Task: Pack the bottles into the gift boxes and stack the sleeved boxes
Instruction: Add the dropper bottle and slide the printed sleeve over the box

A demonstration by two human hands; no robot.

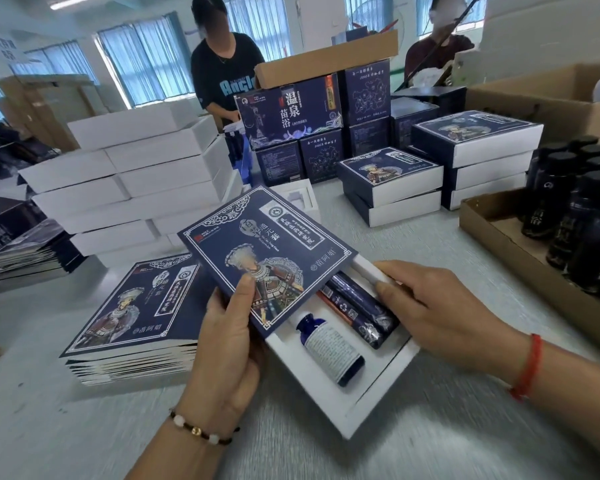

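Two hands share one box: the left hand (227,327) pinches the blue sleeve (267,258), thumb on top, while the right hand (437,306) grips the far edge of the white tray (371,396). Sleeving looks about half done; bottle (331,348) and tubes (357,310) are seated. Next, the tray likely needs sliding fully inside, then stacking with the sleeved boxes (392,188) beyond.

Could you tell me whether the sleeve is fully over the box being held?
Partly on: the sleeve leaves the white box end and small bottle uncovered.
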